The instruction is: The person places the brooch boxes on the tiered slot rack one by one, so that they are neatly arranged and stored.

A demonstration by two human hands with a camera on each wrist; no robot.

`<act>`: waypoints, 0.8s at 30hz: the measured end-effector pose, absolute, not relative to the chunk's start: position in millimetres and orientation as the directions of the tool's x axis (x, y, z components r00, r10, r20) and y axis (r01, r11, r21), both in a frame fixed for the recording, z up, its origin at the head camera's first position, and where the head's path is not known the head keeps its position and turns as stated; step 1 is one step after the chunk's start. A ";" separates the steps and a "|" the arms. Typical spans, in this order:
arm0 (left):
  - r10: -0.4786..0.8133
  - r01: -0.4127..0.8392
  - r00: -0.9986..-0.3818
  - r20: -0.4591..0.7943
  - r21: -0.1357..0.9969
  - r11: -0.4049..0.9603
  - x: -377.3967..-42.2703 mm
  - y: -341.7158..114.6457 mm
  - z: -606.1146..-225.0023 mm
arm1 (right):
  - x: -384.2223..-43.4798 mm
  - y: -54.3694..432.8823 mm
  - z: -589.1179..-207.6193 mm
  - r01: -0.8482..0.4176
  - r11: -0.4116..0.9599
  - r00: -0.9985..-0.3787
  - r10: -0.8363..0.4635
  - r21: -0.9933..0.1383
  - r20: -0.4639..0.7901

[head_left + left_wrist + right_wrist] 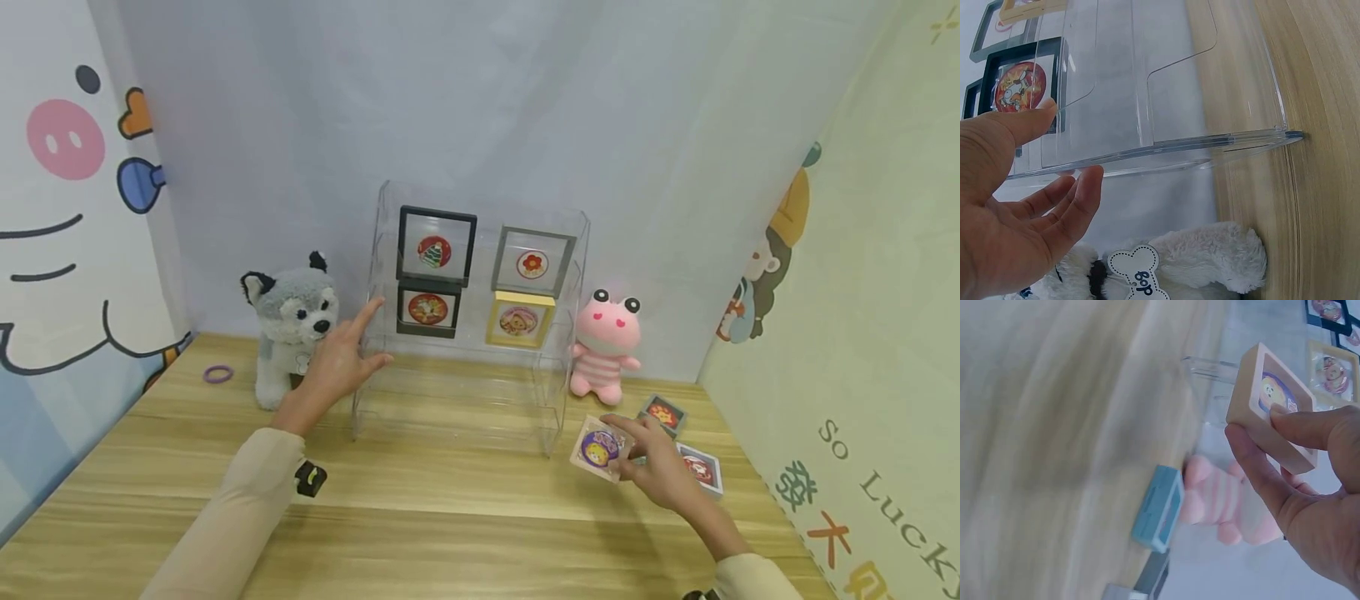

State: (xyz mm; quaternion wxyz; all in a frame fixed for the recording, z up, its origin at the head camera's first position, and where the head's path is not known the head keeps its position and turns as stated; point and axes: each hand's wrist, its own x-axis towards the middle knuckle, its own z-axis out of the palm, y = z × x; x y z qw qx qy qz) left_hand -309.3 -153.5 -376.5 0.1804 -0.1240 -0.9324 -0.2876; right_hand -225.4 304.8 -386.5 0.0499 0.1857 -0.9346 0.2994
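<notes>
A purple ring [218,382] lies near a plush dog [294,310], a pink plush [604,335] well apart.

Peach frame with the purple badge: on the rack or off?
Off: the right hand pinches the peach frame, and the head view shows a gap between it and the clear acrylic rack.

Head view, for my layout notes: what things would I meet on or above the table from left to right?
Purple ring, plush dog, lower black frame, yellow frame, peach frame, white frame; overlapping ones left out.
</notes>
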 end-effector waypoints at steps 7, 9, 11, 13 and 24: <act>0.128 0.332 -0.906 0.404 0.488 0.807 -310.0 -152.9 -375.9 | -233.9 289.3 -368.6 -0.455 0.741 -0.889 -0.343 -0.494 0.303; 0.125 0.327 -0.909 0.398 0.492 0.807 -310.1 -152.8 -375.7 | -237.5 284.4 -364.3 -0.485 0.738 -0.870 -0.356 -0.469 0.341; 0.122 0.322 -0.912 0.391 0.497 0.806 -310.1 -152.7 -375.6 | -241.5 278.9 -359.8 -0.524 0.731 -0.843 -0.375 -0.437 0.385; 0.120 0.319 -0.913 0.389 0.499 0.806 -310.2 -152.8 -375.6 | -246.2 273.4 -356.0 -0.558 0.718 -0.818 -0.392 -0.416 0.421; 0.120 0.324 -0.909 0.400 0.494 0.807 -309.4 -153.1 -375.6 | -272.8 239.4 -340.2 -0.605 0.682 -0.780 -0.406 -0.411 0.475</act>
